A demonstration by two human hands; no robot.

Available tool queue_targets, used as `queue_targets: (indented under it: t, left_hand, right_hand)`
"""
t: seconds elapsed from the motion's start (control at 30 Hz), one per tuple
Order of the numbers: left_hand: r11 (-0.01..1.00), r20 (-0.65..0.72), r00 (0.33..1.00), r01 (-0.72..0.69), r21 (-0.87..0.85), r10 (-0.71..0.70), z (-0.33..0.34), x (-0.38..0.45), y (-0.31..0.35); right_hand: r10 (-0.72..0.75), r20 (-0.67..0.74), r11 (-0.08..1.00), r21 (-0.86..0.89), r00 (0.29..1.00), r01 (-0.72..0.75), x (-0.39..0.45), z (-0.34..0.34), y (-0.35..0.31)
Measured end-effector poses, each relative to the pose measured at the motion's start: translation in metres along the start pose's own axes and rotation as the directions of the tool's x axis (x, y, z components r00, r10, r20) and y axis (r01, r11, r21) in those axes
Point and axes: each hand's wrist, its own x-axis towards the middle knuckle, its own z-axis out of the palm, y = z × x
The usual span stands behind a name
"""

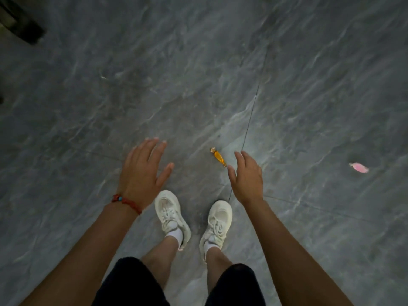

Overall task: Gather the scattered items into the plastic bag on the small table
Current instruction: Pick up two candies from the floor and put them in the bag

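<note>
On the grey floor (198,85), an orange candy (218,157) lies just beside the released right hand (248,177); left hand (141,171) released too; a pink, perhaps wrapped, candy (359,167) lies well right.

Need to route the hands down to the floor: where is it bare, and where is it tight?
Bare floor lies ahead of both hands, and between the orange candy and pink candy. It is tight between the right hand, the orange candy and the shoes.

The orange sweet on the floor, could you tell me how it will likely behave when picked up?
The orange sweet looks small, so probably light. Its glossy wrapper may slip between fingers; the twisted ends offer a pinch. Lying flat on the smooth floor, it would likely slide if nudged.
</note>
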Motion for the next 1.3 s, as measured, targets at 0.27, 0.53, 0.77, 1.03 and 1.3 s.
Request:
queue_targets:
  t: [0.27, 0.53, 0.77, 1.03, 1.3]
  left_hand:
    - [0.998, 0.049, 0.997, 0.059, -0.014, -0.058, 0.143, 0.024, -0.069]
    - [0.996, 0.083, 0.993, 0.085, -0.027, -0.083, 0.229, 0.039, -0.098]
    - [0.996, 0.092, 0.992, 0.087, -0.032, -0.084, 0.247, 0.044, -0.099]
    - [0.998, 0.103, 0.992, 0.068, -0.006, -0.067, 0.227, 0.035, -0.092]
    - [0.999, 0.135, 0.991, 0.002, 0.032, -0.007, 0.146, 0.013, -0.053]
  right_hand:
    - [-0.011, 0.078, 0.997, -0.079, 0.997, 0.018, 0.075, 0.156, 0.057]
    - [-0.044, 0.125, 0.985, -0.162, 0.991, 0.064, 0.108, 0.252, 0.100]
    - [-0.026, 0.052, 0.994, -0.103, 0.998, 0.031, 0.106, 0.274, 0.105]
    - [0.058, 0.008, 0.998, 0.016, 0.998, -0.058, 0.094, 0.253, 0.094]
    - [0.203, -0.141, 0.959, 0.228, 0.969, -0.167, 0.043, 0.148, 0.047]
